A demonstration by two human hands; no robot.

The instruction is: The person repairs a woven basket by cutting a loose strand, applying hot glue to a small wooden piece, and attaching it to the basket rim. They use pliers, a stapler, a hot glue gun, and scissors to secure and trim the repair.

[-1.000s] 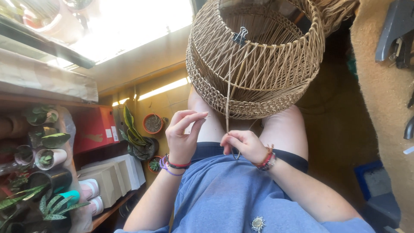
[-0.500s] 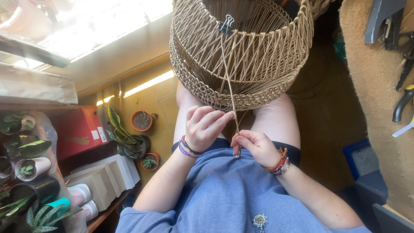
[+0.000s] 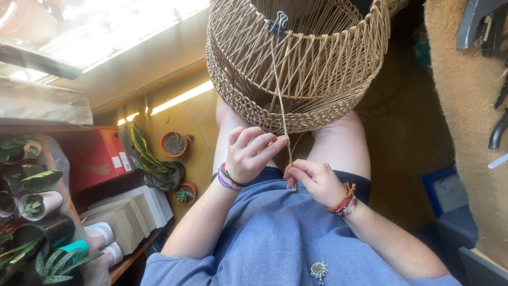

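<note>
On lap: tan openwork woven basket (image 3: 296, 69), seemingly unfinished, strand (image 3: 281, 116) taut.

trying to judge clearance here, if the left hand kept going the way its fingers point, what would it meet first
Probably the taut strand its fingertips already pinch; past that, the right hand. The left hand points across the lap, though depth is unclear.

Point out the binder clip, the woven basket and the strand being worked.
binder clip (image 3: 278, 24), head view, black body on rim.
woven basket (image 3: 338, 69), head view, side wall.
strand (image 3: 280, 100), head view, middle stretch.
</note>
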